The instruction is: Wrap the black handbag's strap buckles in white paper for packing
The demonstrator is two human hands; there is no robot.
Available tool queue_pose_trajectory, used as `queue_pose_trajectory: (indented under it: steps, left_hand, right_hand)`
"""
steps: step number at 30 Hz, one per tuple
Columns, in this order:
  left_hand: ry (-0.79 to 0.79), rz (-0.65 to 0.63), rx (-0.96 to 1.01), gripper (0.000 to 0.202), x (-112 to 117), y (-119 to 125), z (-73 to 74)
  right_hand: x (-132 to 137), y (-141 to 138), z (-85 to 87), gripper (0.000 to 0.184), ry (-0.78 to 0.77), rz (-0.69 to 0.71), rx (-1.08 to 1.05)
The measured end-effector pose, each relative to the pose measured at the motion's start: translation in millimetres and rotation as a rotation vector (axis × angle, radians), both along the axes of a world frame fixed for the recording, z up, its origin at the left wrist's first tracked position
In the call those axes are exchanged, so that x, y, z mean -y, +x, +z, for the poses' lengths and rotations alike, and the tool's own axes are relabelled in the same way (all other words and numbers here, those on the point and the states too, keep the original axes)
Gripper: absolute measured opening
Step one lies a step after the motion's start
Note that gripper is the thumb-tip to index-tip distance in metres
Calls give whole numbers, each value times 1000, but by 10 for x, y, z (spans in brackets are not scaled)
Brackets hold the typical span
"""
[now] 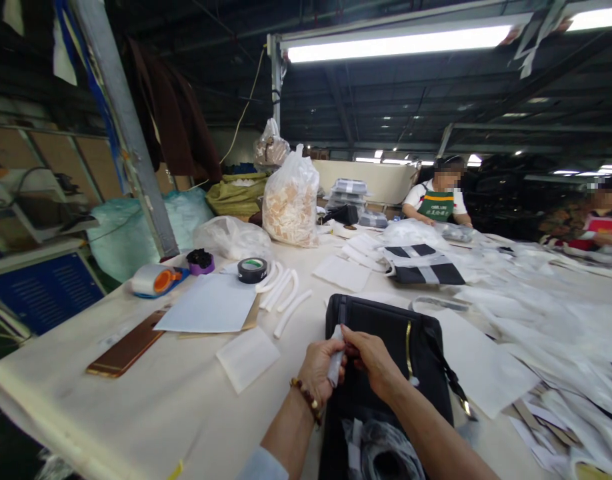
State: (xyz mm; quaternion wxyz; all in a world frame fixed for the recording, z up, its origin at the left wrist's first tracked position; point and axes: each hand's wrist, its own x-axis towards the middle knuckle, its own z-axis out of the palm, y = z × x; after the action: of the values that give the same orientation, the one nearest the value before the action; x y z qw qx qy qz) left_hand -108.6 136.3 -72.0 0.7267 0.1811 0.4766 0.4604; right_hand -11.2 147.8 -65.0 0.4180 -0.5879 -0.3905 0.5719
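A black bag (381, 310) with a gold zipper (409, 348) lies in front of me on the table. My left hand (316, 367), a beaded bracelet on its wrist, is closed around a pale rolled wrap (335, 370) over the bag's left side. The fingers of my right hand (373, 357) are pinched at the upper end of that wrap. Whether a strap runs inside the wrap is hidden. On the bag's lower part rests a bundle in clear plastic (391, 453). A dark strap with a metal clip (467, 408) hangs off the bag's right side.
Left on the table (151, 407) are white foam strips (291, 313), black tape (253, 269), a pale sheet (211, 303), a brown slab (129, 343) and a tape dispenser (159, 280). Another wrapped black bag (426, 263) lies ahead. White sheets (486, 360) spread rightward. Co-workers (439, 193) sit beyond.
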Motion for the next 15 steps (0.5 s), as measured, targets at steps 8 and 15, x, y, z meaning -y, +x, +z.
queue_pose_trajectory:
  steps: [8, 15]
  left_hand:
    - [100, 60, -92, 7, 8, 47, -95]
    - [208, -11, -92, 6, 9, 22, -179]
  right_hand:
    - [-63, -90, 9, 25, -9, -46, 50]
    - [38, -32, 0, 20, -32, 23, 65]
